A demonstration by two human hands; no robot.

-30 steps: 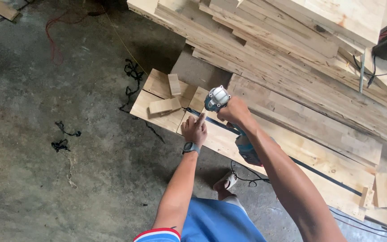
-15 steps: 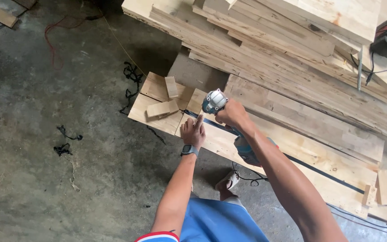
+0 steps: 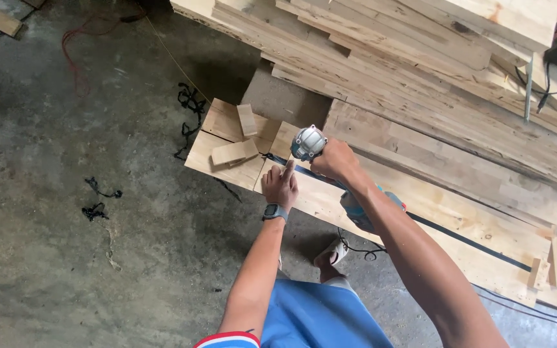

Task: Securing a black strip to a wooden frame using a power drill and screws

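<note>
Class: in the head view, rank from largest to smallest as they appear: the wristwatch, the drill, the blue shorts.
1. blue shorts, though nearest the camera, so partly inflated.
2. drill, gripped by the right hand.
3. wristwatch on the left hand.

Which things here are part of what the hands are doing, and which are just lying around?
In use:
- right hand gripping the drill
- left hand pressing on the board
- black strip along the board

Lying about:
- two small blocks on the board's end
- red cord on the floor
- black scraps
- plank stack
</note>
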